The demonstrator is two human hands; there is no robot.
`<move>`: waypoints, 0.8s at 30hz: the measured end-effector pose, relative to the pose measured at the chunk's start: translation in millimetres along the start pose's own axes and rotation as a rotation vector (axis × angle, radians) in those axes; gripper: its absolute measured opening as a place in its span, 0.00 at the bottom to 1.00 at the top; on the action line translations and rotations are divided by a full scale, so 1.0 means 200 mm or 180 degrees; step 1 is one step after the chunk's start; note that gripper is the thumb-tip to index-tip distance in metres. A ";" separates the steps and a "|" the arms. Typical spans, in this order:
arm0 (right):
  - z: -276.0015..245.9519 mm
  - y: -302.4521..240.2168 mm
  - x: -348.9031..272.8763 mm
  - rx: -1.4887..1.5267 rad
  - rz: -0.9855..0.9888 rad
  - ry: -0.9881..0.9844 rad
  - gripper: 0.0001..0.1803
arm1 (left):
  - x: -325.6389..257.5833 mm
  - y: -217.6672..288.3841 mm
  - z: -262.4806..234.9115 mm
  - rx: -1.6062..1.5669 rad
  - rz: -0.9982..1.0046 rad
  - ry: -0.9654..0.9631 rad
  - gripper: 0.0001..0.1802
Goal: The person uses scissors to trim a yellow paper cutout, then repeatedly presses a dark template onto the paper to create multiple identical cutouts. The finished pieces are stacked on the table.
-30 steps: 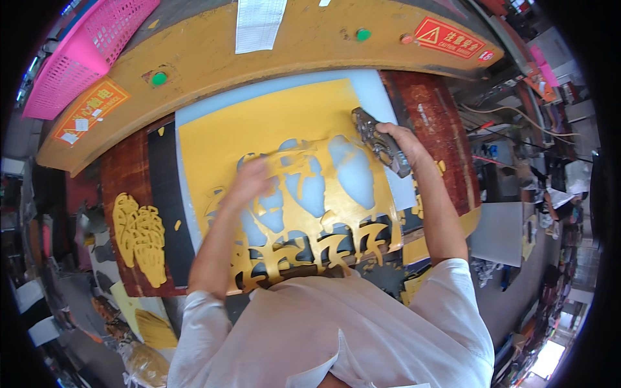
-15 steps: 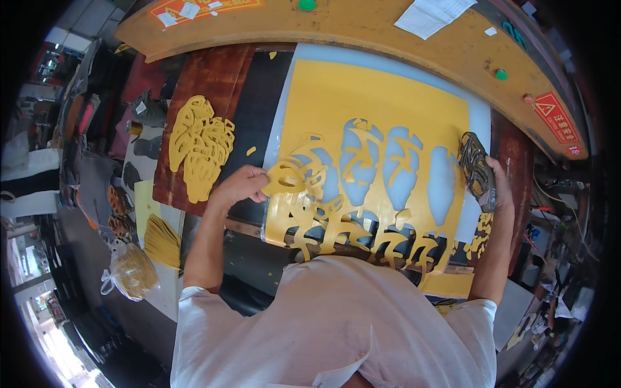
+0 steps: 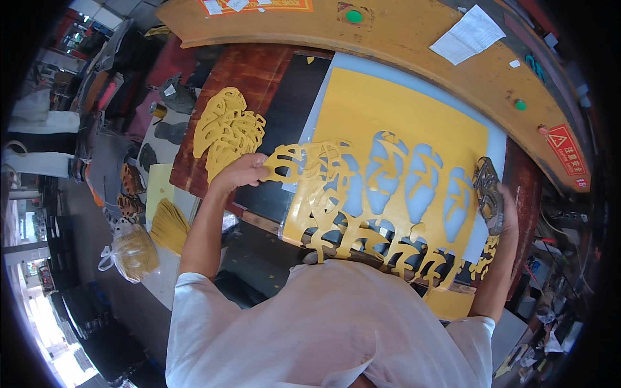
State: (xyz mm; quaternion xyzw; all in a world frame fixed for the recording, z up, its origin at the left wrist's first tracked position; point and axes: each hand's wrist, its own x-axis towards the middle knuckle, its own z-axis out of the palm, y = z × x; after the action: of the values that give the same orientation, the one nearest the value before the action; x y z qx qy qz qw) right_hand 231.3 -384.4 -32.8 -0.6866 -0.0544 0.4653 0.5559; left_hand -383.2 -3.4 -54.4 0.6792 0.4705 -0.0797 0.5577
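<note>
A yellow sheet (image 3: 401, 123) with several sole-shaped holes cut out lies on a pale blue cutting board (image 3: 495, 145). My left hand (image 3: 242, 171) grips yellow cut-out pieces (image 3: 304, 161) at the sheet's left edge, lifted over a black mat (image 3: 288, 110). My right hand (image 3: 504, 207) holds a dark metal cutting die (image 3: 488, 194) at the sheet's right edge. A stack of yellow cut-out pieces (image 3: 226, 132) lies on the red-brown table to the left of my left hand.
A curved yellow machine beam (image 3: 401, 39) with green buttons (image 3: 354, 16), a white paper (image 3: 469, 35) and a red warning label (image 3: 566, 145) runs along the far side. Below left stand a bag of yellow scraps (image 3: 132, 249) and flat yellow pieces (image 3: 169, 226).
My left hand has pulled the yellow cut-out pieces leftward off the sheet toward the stack. My right hand with the die has stayed at the sheet's right edge. My view has turned left.
</note>
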 end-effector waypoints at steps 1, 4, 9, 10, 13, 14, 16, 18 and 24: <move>0.01 0.04 0.00 -0.0439 -0.0261 0.0161 0.32 | 0.02 0.01 0.02 0.0228 0.0049 0.0147 0.17; 0.11 0.23 -0.01 -0.1923 -0.1086 0.0242 0.40 | 0.13 0.13 0.13 0.1116 0.0360 0.1051 0.25; 0.41 0.56 -0.09 -0.3665 -0.1815 0.1013 0.40 | 0.31 0.29 0.23 0.2063 0.0465 0.1009 0.32; 0.44 0.57 -0.11 -0.3869 -0.1781 0.1129 0.38 | 0.32 0.29 0.24 0.2123 0.0512 0.0907 0.31; 0.58 0.50 -0.17 -0.3822 -0.2251 0.1288 0.30 | 0.29 0.30 0.25 0.1740 0.1020 0.0836 0.21; 0.66 0.46 -0.19 -0.3682 -0.2294 0.1375 0.27 | 0.26 0.31 0.26 0.1379 0.0881 0.0673 0.19; 0.92 0.42 -0.23 -0.2185 -0.2868 0.0306 0.17 | 0.19 0.35 0.31 0.0521 0.0560 0.0519 0.16; 1.24 0.45 -0.31 -0.1352 -0.2221 -0.0857 0.17 | 0.11 0.42 0.38 0.0305 0.0606 0.0278 0.16; 1.68 0.50 -0.45 -0.1570 -0.2276 -0.1810 0.22 | -0.16 0.46 0.65 0.0071 0.1549 -0.0008 0.14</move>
State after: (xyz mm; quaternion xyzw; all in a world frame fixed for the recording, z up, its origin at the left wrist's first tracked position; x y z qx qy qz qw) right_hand -98.1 -235.8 -45.9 -0.5822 -0.5425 0.3878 0.4651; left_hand -279.6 -123.5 -18.3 0.7786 0.2914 0.0509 0.5535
